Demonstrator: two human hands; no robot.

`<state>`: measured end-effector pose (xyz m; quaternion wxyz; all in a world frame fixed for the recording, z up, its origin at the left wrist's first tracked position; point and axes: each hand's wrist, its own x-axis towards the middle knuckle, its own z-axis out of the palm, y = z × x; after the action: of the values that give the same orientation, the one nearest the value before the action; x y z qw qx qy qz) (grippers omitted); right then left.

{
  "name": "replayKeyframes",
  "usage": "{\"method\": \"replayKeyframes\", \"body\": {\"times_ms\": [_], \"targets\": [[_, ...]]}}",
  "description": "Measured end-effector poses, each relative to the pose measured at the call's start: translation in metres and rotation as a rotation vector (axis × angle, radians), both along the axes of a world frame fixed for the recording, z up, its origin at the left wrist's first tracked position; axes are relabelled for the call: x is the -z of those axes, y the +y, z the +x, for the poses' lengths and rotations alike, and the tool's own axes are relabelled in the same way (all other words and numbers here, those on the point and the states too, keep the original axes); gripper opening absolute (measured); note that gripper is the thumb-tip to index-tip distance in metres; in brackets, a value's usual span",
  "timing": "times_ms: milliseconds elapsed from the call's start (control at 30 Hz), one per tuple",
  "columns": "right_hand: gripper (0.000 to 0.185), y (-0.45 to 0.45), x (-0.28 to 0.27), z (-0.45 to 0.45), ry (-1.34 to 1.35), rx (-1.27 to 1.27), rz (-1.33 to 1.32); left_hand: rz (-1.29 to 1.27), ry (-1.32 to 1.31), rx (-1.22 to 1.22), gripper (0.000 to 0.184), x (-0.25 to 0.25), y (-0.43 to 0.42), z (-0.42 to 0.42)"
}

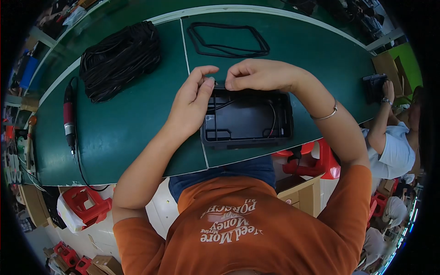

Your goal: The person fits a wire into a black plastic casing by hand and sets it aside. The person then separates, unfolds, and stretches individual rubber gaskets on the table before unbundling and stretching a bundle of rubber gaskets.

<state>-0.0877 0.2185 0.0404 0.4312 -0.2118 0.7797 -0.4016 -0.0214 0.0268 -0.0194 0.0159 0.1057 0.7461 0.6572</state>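
Note:
A black plastic case (243,120), shaped like a shallow open box, lies on the green table in front of me with its inside facing up. Thin wires (274,120) run inside it. At its far left corner is my left hand (193,95), thumb and fingers curled together at the rim. My right hand (256,75) reaches over the far edge, thumb and forefinger pinched at the rim close to my left thumb. Whatever is between the fingertips is too small and hidden to name. Beyond my hands lies a loose black rubber-like loop (229,46).
A big bundle of black strips (121,59) sits at the far left. Nearer stands a red and black electric screwdriver (68,114) with its cord (82,172). On the right a co-worker's hand (388,90) touches another black case (373,88). Red stools (321,160) stand below the table (137,133).

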Motion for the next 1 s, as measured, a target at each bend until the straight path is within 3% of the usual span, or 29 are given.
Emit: {"method": "replayKeyframes", "body": {"times_ms": [300, 567, 867, 1000], "targets": [[0.023, -0.007, 0.0, 0.002, 0.079, 0.028, 0.113, -0.036, -0.081, 0.035, 0.023, -0.01, -0.003, 0.001], [0.025, 0.023, 0.005, 0.006, 0.067, 0.048, -0.002, -0.003, -0.054, 0.043, 0.021, -0.01, -0.003, 0.002], [0.027, 0.061, 0.024, 0.012, 0.154, 0.127, -0.101, -0.184, -0.092, -0.005, 0.025, -0.017, -0.008, 0.002], [0.031, 0.069, 0.028, 0.019, 0.102, 0.181, -0.198, -0.191, 0.035, 0.019, 0.026, -0.004, -0.01, -0.005]]}}
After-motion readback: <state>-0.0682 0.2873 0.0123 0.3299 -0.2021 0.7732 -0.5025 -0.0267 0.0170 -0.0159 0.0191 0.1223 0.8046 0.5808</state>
